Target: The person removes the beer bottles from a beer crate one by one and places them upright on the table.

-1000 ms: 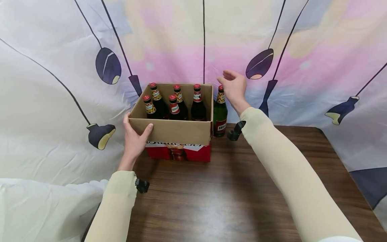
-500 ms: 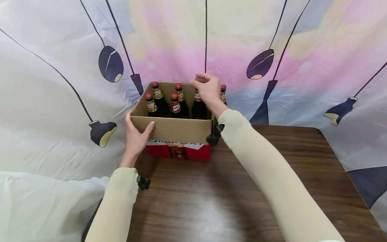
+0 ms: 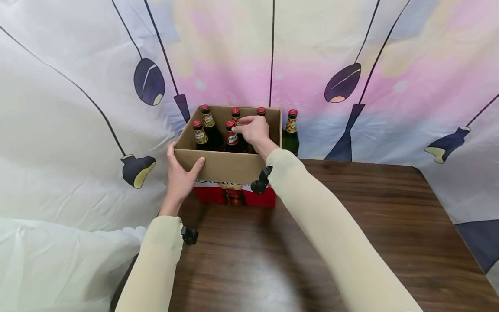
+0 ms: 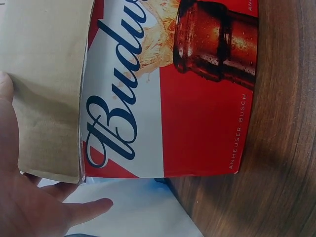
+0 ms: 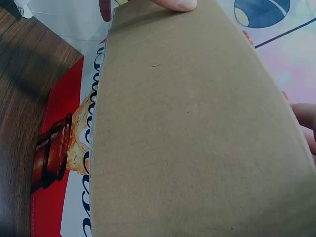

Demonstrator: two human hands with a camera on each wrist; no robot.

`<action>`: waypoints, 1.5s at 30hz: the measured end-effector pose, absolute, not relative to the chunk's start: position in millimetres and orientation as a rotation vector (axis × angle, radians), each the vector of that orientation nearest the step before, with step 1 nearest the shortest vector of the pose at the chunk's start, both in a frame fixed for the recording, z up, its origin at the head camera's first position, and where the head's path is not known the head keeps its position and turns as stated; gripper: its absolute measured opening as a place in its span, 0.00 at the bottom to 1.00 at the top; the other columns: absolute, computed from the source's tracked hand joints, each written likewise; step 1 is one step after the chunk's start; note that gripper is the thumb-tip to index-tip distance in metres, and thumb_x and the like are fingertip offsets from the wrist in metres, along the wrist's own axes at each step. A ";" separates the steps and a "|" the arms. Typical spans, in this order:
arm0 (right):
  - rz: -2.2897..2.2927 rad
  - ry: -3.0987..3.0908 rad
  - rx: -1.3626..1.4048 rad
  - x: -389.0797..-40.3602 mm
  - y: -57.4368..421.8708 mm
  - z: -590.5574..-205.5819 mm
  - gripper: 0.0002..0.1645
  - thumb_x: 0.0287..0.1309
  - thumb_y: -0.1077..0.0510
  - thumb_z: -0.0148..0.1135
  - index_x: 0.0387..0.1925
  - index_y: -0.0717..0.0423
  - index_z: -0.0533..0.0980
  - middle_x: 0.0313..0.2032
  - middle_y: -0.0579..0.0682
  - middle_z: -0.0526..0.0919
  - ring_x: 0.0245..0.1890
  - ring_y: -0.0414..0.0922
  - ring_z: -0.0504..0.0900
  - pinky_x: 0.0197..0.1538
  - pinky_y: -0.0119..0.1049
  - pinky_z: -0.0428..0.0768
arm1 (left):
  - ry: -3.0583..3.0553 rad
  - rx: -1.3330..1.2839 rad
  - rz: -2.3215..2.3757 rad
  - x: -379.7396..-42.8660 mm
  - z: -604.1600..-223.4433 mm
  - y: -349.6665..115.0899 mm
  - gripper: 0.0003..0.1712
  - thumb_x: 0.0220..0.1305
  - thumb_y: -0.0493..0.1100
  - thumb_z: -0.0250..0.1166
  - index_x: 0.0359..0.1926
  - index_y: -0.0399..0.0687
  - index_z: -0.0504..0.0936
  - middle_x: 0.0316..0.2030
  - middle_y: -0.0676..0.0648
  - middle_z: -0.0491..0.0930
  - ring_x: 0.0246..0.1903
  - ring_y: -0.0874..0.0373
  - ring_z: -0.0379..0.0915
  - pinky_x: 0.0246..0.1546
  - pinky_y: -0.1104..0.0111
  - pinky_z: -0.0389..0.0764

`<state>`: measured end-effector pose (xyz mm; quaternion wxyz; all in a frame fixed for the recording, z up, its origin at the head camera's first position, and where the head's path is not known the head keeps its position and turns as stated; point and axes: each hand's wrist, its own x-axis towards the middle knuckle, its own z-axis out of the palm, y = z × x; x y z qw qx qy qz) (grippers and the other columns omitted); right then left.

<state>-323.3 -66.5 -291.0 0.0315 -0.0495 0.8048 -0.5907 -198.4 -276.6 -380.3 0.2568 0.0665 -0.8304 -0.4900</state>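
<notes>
A red-and-white cardboard beer box [image 3: 222, 167] stands on the table, its top open and a brown front flap folded down outside. My left hand [image 3: 181, 177] grips its front left corner, thumb on the flap and fingers round the side. Several beer bottles with red caps stand upright inside, among them a front left bottle [image 3: 200, 135] and a front middle bottle [image 3: 231, 138]. Over the box, the thumb and fingertips of my right hand [image 3: 255, 131] are right at that middle bottle's neck, fingers loosely bent. The back right bottle [image 3: 261, 111] is mostly hidden behind this hand.
A green beer bottle [image 3: 290, 134] stands outside the box, against its right side. Patterned cloth [image 3: 312, 56] hangs close behind and to the left. Brown wooden table [image 3: 370, 208] extends to the right and front.
My right hand has moved left and slightly down, from beside the green bottle outside to over the box at the front middle bottle's neck. My left hand keeps its grip on the corner.
</notes>
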 end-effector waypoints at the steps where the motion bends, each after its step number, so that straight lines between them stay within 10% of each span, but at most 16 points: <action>1: -1.798 2.470 -0.149 -323.9 -67.2 -290.9 0.21 0.61 0.56 0.78 0.55 0.54 0.87 0.59 0.53 0.87 0.63 0.52 0.81 0.64 0.46 0.81 | -2.254 0.180 -1.333 -198.7 -380.2 -276.4 0.55 0.69 0.51 0.72 0.83 0.60 0.43 0.77 0.36 0.56 0.71 0.42 0.59 0.72 0.45 0.61; 19: -1.419 2.466 -0.431 -328.1 -75.0 -297.6 0.34 0.62 0.57 0.77 0.68 0.55 0.78 0.57 0.56 0.86 0.43 0.49 0.82 0.39 0.36 0.78 | -2.256 0.200 -1.338 -198.9 -381.2 -276.2 0.55 0.69 0.51 0.72 0.83 0.61 0.43 0.78 0.37 0.55 0.71 0.42 0.59 0.72 0.45 0.61; 30: -1.354 2.427 -0.481 -327.8 -73.7 -297.8 0.39 0.66 0.50 0.74 0.75 0.53 0.72 0.74 0.54 0.75 0.73 0.51 0.73 0.71 0.46 0.75 | -2.241 0.193 -1.330 -199.2 -382.5 -275.7 0.55 0.69 0.52 0.72 0.83 0.61 0.44 0.78 0.38 0.56 0.71 0.43 0.58 0.72 0.45 0.61; 45: -1.555 2.366 -0.315 -323.1 -67.3 -293.5 0.38 0.65 0.48 0.75 0.74 0.49 0.74 0.76 0.50 0.71 0.79 0.52 0.65 0.77 0.48 0.69 | -2.254 0.186 -1.367 -196.8 -378.7 -276.0 0.55 0.70 0.52 0.71 0.83 0.59 0.43 0.77 0.38 0.56 0.72 0.41 0.58 0.72 0.42 0.62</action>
